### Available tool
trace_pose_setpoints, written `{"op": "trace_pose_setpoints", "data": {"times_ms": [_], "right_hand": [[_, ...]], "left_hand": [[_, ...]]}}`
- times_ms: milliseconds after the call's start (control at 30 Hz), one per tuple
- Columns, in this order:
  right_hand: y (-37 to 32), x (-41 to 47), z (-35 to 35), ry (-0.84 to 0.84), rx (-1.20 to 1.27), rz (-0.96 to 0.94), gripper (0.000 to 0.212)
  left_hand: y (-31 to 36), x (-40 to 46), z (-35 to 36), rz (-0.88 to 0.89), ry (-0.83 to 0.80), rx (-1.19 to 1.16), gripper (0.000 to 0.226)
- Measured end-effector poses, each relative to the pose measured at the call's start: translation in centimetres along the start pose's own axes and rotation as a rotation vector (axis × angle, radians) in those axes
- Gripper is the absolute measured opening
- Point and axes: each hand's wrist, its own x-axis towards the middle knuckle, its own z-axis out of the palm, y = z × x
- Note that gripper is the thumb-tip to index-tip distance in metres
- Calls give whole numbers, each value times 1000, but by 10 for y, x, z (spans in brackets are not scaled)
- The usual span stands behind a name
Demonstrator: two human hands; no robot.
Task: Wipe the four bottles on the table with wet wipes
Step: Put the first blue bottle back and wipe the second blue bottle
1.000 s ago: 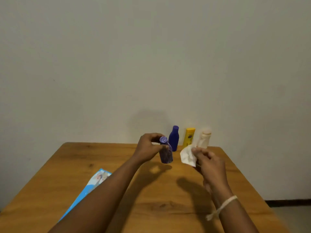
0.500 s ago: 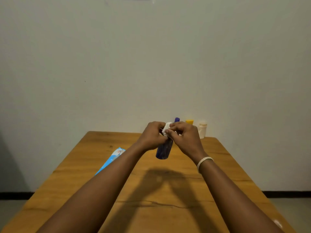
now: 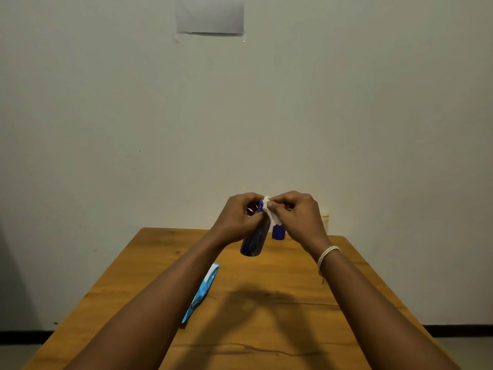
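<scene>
Nearest on the wooden surface lies a flat blue wipe pack. Above mid-surface, your left hand curls round the upper part of a small dark-blue bottle, held tilted in the air; your right hand pinches a soft white wet wipe against its cap. The bottle is likely light, rigid plastic, slippery when damp: grip the body. Behind stand another blue bottle and a pale bottle.
</scene>
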Motion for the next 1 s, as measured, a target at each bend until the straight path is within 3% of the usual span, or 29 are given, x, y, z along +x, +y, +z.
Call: {"op": "trace_pose_setpoints", "data": {"times_ms": [100,233,400,567,700,867,1000], "right_hand": [[0,8,0,36,64,67,13],[3,0,5,5,10,-112,14],[3,3,-1,-25,315,-5,15],[-1,-2,-5,-62,354,-158,17],[6,-13,-9,-71,233,-315,17],[25,-51,-10,-346,-150,-539,29],[3,-17,-12,-123,-138,-566,21]], "left_hand": [[1,4,5,25,-30,43,19],[-3,9,-1,-15,-14,-88,18],[-1,12,-12,-170,-162,-430,23],[-6,17,-19,-259,-265,-627,39],[-5,17,-20,-270,-242,-722,50],[-4,22,-30,-324,-193,-685,49],[5,28,-25,-362,-316,-624,23]]}}
